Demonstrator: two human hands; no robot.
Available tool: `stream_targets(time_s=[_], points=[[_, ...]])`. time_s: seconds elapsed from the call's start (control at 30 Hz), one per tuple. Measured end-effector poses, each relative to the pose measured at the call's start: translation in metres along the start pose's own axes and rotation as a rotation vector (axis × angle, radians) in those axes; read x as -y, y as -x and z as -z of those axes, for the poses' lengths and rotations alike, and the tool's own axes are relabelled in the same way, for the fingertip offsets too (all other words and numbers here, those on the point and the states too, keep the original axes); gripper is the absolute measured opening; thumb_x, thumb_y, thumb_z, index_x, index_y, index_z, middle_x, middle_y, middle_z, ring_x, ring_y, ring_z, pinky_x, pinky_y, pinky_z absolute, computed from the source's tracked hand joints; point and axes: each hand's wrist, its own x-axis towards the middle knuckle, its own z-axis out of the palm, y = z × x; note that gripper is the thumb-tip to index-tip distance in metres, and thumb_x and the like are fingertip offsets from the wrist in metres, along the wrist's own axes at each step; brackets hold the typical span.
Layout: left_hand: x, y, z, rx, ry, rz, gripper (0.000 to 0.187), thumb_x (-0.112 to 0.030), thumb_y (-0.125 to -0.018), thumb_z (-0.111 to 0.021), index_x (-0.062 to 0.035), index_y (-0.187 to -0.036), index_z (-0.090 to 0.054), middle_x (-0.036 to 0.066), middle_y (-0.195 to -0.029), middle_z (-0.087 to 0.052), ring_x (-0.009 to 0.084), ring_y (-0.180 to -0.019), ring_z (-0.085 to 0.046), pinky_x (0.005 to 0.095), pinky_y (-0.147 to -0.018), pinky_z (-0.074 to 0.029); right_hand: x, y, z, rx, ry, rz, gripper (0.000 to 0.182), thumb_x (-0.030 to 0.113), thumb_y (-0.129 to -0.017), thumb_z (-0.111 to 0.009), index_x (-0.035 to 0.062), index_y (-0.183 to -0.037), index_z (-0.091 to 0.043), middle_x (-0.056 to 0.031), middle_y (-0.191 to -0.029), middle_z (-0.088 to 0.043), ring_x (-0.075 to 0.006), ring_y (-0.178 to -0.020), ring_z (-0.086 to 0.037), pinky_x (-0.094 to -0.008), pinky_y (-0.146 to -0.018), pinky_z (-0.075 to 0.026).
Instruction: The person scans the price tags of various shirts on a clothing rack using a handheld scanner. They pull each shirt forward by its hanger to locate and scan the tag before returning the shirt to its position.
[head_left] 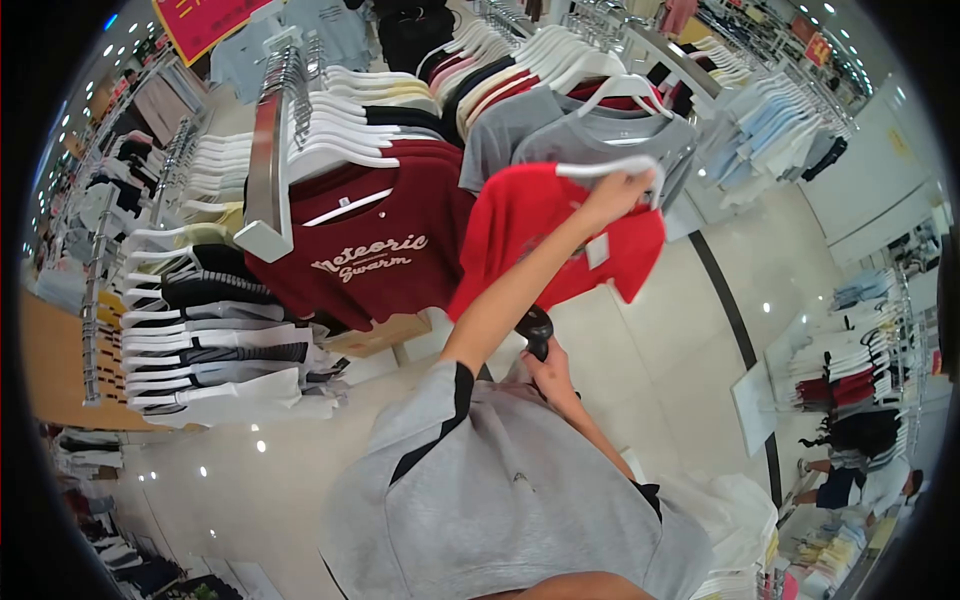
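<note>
My left hand (625,195) is closed on the white hanger (590,170) of a red shirt (520,225), at the shoulder end on the right. The shirt hangs tilted, with a white tag on it, and my left forearm crosses in front. Lower down, my right hand (549,370) is wrapped round the handle of a black device (536,328) with a rounded head, below the red shirt. A maroon shirt with white lettering (370,240) hangs on the rack just left of the red one. Behind the red shirt hangs a grey shirt (600,135).
Metal racks (265,150) with many shirts on white hangers stand ahead and at the left. More clothes racks (905,340) are at the right, where a person (880,488) is partly seen. A white board (753,408) stands on the tiled floor.
</note>
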Motion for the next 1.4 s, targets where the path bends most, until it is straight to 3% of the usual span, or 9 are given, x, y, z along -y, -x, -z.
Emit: stream_targets(time_s=[0.07,0.27,0.53,0.73,0.8,0.93,1.03,1.17,1.4], points=[[-0.028,-0.036,-0.013,-0.014,-0.029,-0.058,0.056,-0.049,-0.097,-0.05,-0.0046,-0.063,-0.058,0.003,-0.054,-0.052,0.0116,-0.049,-0.051,0.0268,-0.045,-0.037,0.0,0.003,0.005,-0.063,-0.151,-0.18,0.019,0.007,-0.082,-0.065,-0.0003,-0.097,-0.056,-0.0016,-0.066,-0.056,-0.0104,-0.055,-0.052,-0.0275,-0.049,-0.041],[-0.049,-0.085,-0.004,-0.065,0.383,0.018,0.043,-0.046,-0.098,-0.049,-0.0067,-0.088,-0.063,0.001,-0.071,-0.059,0.0099,-0.057,-0.055,0.0254,-0.049,-0.045,-0.003,0.006,0.011,-0.11,-0.119,-0.164,0.015,0.006,-0.082,-0.065,0.0004,-0.092,-0.055,-0.0017,-0.064,-0.055,-0.01,-0.054,-0.052,-0.027,-0.049,-0.04],[0.035,0.057,0.122,-0.377,0.538,0.233,0.028,-0.032,-0.096,-0.054,-0.0074,-0.102,-0.067,-0.005,-0.074,-0.056,0.0062,-0.065,-0.053,0.0241,-0.061,-0.046,-0.023,-0.01,0.004,0.003,-0.056,-0.174,0.022,0.011,-0.081,-0.067,0.0001,-0.097,-0.057,-0.0042,-0.066,-0.056,-0.0133,-0.058,-0.052,-0.0304,-0.054,-0.042],[0.011,0.197,0.259,-1.114,0.374,-0.119,0.017,-0.02,-0.094,-0.056,-0.0057,-0.096,-0.064,-0.002,-0.073,-0.056,0.0074,-0.065,-0.053,0.0234,-0.059,-0.044,-0.013,-0.02,-0.018,0.236,0.02,-0.181,0.027,0.018,-0.081,-0.068,-0.0009,-0.097,-0.057,-0.0095,-0.067,-0.056,-0.0194,-0.06,-0.053,-0.0346,-0.058,-0.044],[-0.029,0.225,0.281,-1.363,0.316,-0.333,0.015,-0.017,-0.093,-0.054,-0.0055,-0.094,-0.063,0.0,-0.075,-0.058,0.0079,-0.065,-0.053,0.0236,-0.058,-0.043,-0.021,-0.021,-0.029,0.278,0.051,-0.038,0.02,0.013,-0.081,-0.068,0.0008,-0.094,-0.057,-0.0024,-0.062,-0.055,-0.0104,-0.052,-0.051,-0.0286,-0.05,-0.04],[-0.032,0.252,0.319,-1.32,-0.37,-0.084,0.015,-0.018,-0.094,-0.057,-0.0038,-0.093,-0.061,0.002,-0.078,-0.061,0.0068,-0.065,-0.051,0.0221,-0.057,-0.042,0.0,-0.017,-0.044,0.367,0.139,0.084,0.025,0.016,-0.081,-0.069,-0.0002,-0.095,-0.056,-0.0075,-0.068,-0.058,-0.018,-0.06,-0.057,-0.0331,-0.058,-0.045],[-0.033,0.246,0.307,-1.162,-0.128,-0.1,0.021,-0.022,-0.097,-0.057,-0.0025,-0.091,-0.062,0.0,-0.076,-0.058,0.0063,-0.064,-0.049,0.022,-0.056,-0.041,0.002,-0.015,-0.051,0.448,0.149,0.077,0.031,0.017,-0.081,-0.068,-0.0024,-0.101,-0.055,-0.0158,-0.074,-0.063,-0.0294,-0.068,-0.064,-0.0376,-0.065,-0.049],[-0.048,0.23,0.278,-1.365,-1.211,-0.261,0.015,-0.021,-0.091,-0.06,-0.0078,-0.093,-0.067,0.008,-0.081,-0.062,0.0236,-0.083,-0.059,0.0402,-0.075,-0.045,0.006,-0.013,-0.05,0.462,0.15,0.065,0.03,0.017,-0.082,-0.067,-0.0021,-0.102,-0.055,-0.0161,-0.075,-0.063,-0.0294,-0.069,-0.064,-0.0371,-0.066,-0.049],[-0.085,0.219,0.273,-1.183,-1.733,0.002,0.018,-0.027,-0.088,-0.061,-0.0114,-0.092,-0.07,0.007,-0.084,-0.064,0.0261,-0.09,-0.06,0.0437,-0.085,-0.041,-0.002,-0.011,-0.042,0.408,0.171,0.04,0.028,0.016,-0.082,-0.067,-0.0018,-0.101,-0.055,-0.016,-0.075,-0.063,-0.0292,-0.068,-0.064,-0.037,-0.064,-0.049]])
